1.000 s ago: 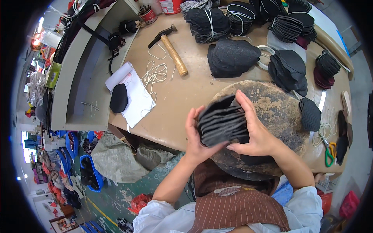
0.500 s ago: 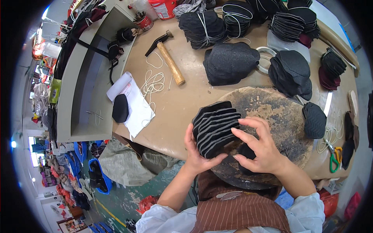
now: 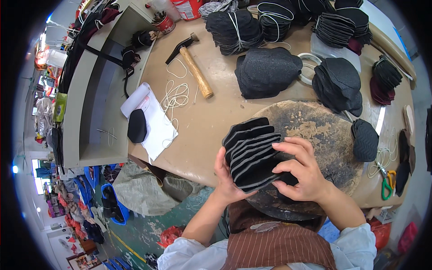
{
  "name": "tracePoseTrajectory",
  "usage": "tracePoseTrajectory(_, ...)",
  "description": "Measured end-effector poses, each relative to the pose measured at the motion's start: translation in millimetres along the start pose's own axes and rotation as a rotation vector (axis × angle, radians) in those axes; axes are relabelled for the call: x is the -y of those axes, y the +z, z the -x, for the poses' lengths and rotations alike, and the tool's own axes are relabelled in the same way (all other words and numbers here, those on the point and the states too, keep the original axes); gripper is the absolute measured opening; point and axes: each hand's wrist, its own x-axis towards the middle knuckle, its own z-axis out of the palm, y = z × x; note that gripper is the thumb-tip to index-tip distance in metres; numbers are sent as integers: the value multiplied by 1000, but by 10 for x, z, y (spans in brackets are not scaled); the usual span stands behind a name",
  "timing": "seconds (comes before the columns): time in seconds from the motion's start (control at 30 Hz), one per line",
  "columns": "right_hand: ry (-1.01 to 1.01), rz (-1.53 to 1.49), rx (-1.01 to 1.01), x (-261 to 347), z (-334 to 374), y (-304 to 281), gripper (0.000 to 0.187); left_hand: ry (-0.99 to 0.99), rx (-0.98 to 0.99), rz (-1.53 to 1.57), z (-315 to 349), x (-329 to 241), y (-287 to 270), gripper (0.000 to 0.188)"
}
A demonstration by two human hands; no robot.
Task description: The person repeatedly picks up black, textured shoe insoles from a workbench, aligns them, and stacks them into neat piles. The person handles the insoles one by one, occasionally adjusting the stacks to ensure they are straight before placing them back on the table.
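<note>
My left hand is closed around the left and lower edge of a fanned stack of black fabric pieces. The pieces are thick, with greyish cut edges, and stand partly apart. At the stack's right side, my right hand has its thumb and fingertips closed on the edge of the nearest piece; the upper fingers are curled. Both hands are over the near-left part of a round, worn block. Another black piece shows partly beneath my right hand, mostly hidden.
A hammer and loose white cord lie to the left, near a black piece on white paper. Dark stacks stand beyond the block. Green-and-orange scissors lie at the right.
My right fingertips have moved down the stack's edge and come closer to the thumb, closing on the nearest piece. The stack's pieces have fanned further apart in my left hand.
</note>
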Motion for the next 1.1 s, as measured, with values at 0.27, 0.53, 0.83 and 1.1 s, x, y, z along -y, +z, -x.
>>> tracePoseTrajectory(0.27, 18, 11, -22, 40, 8, 5, 56, -1, -1, -13, 10, -34, -13, 124)
tracePoseTrajectory(0.53, 49, 141, 65, 134, -98, -42, 66, 24, -34, -36, 137, 123, 20, 123)
tracePoseTrajectory(0.83, -21, 67, 170, 57, -112, -27, 64, 56, -40, -85, 152, 109, 6, 118)
tracePoseTrajectory(1.1, 107, 253, 119, 93, -133, -356, 87, -423, -325, -89, -129, -237, -93, 97)
